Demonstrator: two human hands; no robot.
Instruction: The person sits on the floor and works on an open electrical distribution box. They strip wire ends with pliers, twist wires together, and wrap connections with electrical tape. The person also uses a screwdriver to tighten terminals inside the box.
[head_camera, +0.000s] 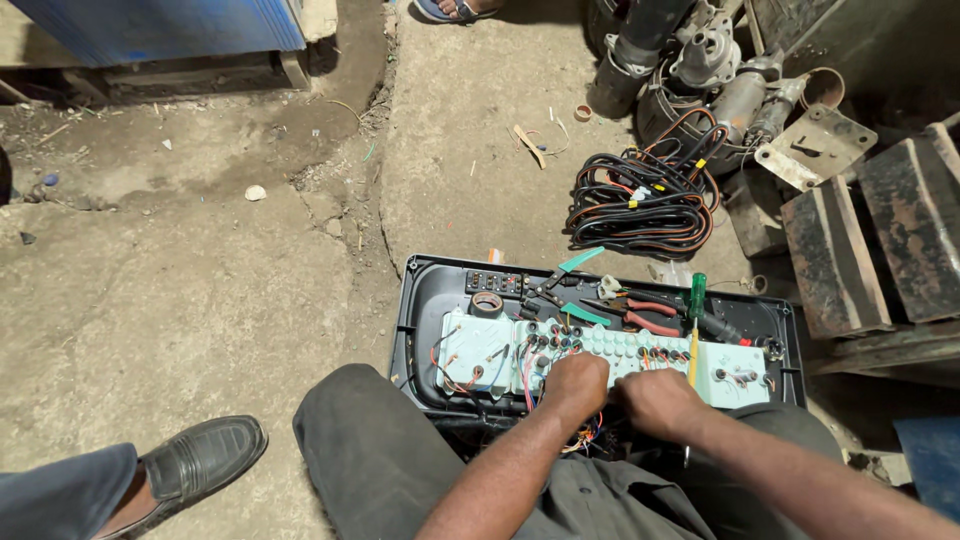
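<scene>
The person is sitting on the concrete floor (200, 290) with a black panel housing (420, 300) lying open like a shallow tray just in front of their knees. Inside it, a pale green instrument board (620, 350) is lying flat, studded with small round sockets and trailing red, blue and black wires. A roll of tape (487, 303), green-handled cutters (572, 266), red-handled pliers (645, 315) and a green-handled screwdriver (696, 300) are resting in the far half of the housing, behind the board.

Both hands are working at the near edge of the board. The left hand (575, 385) is curling its fingers down onto the wires there, closed into a loose fist; what it is pinching I cannot make out. The right hand (655, 402) is sitting just beside it, fingers bunched closed around a thin yellow-shafted tool (692, 365) that is standing up against the board.

Beyond the housing, a coiled wiring harness (645, 195) is lying near a heap of metal parts (720, 70). Another person's black shoe (205, 460) is showing at lower left.
</scene>
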